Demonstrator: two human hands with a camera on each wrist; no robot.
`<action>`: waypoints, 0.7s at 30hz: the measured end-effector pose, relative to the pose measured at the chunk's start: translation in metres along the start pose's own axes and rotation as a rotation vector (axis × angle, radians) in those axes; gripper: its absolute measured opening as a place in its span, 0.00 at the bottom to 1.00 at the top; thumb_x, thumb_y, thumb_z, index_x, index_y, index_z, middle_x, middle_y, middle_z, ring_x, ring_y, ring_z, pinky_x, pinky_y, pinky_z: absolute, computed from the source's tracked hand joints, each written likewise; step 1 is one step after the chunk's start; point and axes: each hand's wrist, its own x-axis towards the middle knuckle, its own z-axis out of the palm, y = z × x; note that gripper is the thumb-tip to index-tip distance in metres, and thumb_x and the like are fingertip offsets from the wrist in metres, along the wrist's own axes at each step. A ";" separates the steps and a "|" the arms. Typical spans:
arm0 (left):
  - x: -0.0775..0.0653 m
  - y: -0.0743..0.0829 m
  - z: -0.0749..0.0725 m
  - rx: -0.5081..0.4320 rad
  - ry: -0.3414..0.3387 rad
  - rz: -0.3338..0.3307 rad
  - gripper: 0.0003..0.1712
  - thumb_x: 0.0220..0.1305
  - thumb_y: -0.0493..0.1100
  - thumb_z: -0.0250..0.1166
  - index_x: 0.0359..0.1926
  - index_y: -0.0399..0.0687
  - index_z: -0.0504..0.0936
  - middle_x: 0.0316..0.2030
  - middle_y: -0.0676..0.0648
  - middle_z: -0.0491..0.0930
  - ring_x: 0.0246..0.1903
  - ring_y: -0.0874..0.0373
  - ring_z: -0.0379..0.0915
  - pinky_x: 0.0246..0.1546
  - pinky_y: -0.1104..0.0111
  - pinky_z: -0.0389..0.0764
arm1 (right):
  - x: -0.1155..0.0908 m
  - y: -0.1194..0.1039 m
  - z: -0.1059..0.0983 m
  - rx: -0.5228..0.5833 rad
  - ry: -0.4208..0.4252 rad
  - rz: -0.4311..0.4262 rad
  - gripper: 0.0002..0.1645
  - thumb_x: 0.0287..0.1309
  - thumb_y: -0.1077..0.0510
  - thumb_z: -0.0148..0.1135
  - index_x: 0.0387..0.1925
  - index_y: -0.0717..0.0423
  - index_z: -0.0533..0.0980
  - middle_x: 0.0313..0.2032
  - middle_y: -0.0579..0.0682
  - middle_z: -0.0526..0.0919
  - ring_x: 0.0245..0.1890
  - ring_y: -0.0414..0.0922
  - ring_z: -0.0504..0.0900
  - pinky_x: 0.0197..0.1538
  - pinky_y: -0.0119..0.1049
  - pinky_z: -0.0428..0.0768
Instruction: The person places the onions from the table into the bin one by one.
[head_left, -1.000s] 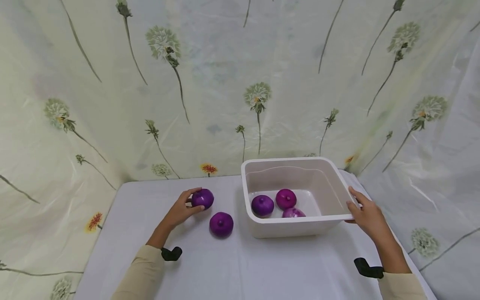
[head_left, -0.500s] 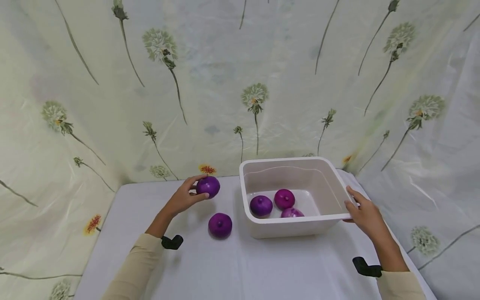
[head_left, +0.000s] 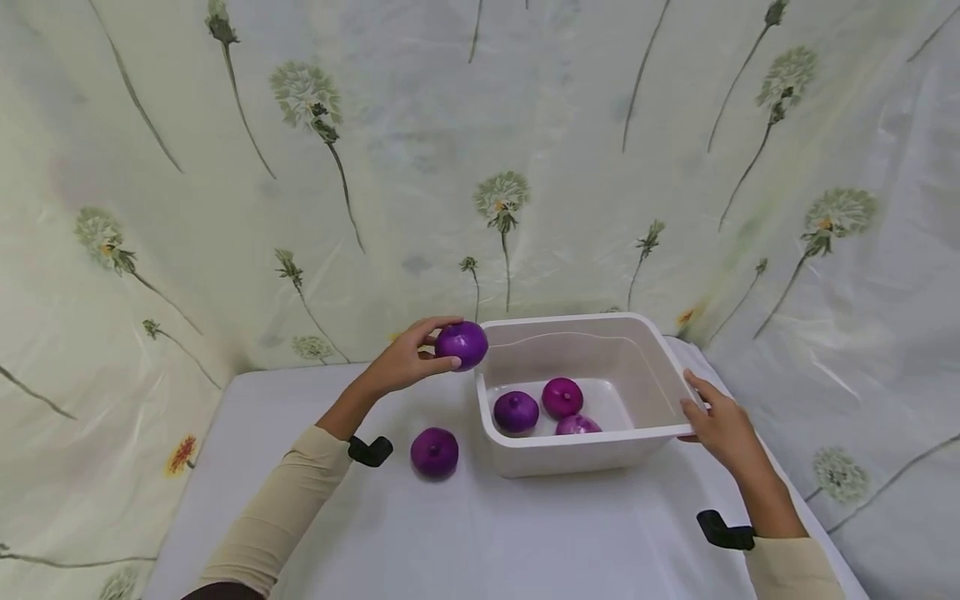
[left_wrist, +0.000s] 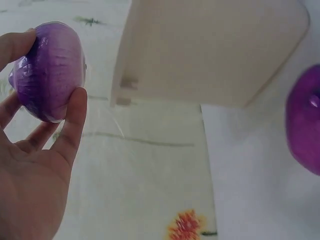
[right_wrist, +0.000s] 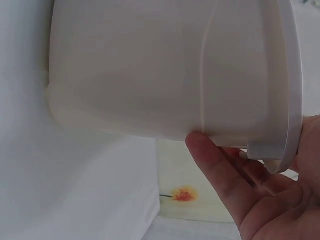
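Note:
My left hand [head_left: 405, 360] grips a glossy purple onion [head_left: 462, 345], thumb on one side and fingers on the other, at the left rim of a white plastic tub [head_left: 570, 457]. In the left wrist view the onion [left_wrist: 55, 75] shows a dark half and a paler lilac half. My right hand [head_left: 723, 425] holds the tub's right rim; the right wrist view shows its fingers under the lip. Inside the tub lie a purple onion [head_left: 516, 412], a magenta onion [head_left: 562, 397] and a paler one [head_left: 577, 425], partly hidden by the front wall.
Another purple onion [head_left: 434, 452] sits on the white-covered table [head_left: 525, 533], left of the tub. A dandelion-patterned sheet [head_left: 420, 167] hangs behind the table and along both sides. A black strap end [head_left: 371, 451] sticks out from the left wrist.
My left hand has raised the onion off the table and carried it right to the tub's left rim. My right hand keeps its hold on the tub.

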 end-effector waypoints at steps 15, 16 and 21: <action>0.087 0.043 0.039 0.173 -0.225 0.103 0.39 0.61 0.50 0.72 0.72 0.59 0.68 0.69 0.45 0.65 0.60 0.45 0.74 0.54 0.62 0.82 | -0.003 0.001 -0.002 0.006 0.020 0.028 0.35 0.76 0.58 0.47 0.78 0.57 0.49 0.65 0.78 0.63 0.50 0.73 0.79 0.36 0.46 0.87; 0.092 0.045 0.041 0.174 -0.238 0.105 0.39 0.61 0.50 0.72 0.72 0.59 0.68 0.70 0.45 0.64 0.61 0.44 0.73 0.54 0.61 0.82 | -0.003 0.001 -0.002 0.007 0.020 0.027 0.35 0.76 0.58 0.47 0.78 0.58 0.49 0.65 0.78 0.64 0.50 0.73 0.80 0.36 0.46 0.87; 0.119 0.053 0.057 0.188 -0.308 0.132 0.39 0.61 0.50 0.72 0.71 0.58 0.69 0.69 0.46 0.65 0.61 0.48 0.73 0.55 0.64 0.81 | -0.005 0.000 -0.003 0.013 0.017 0.024 0.35 0.75 0.59 0.47 0.78 0.58 0.50 0.65 0.78 0.64 0.50 0.72 0.80 0.36 0.45 0.87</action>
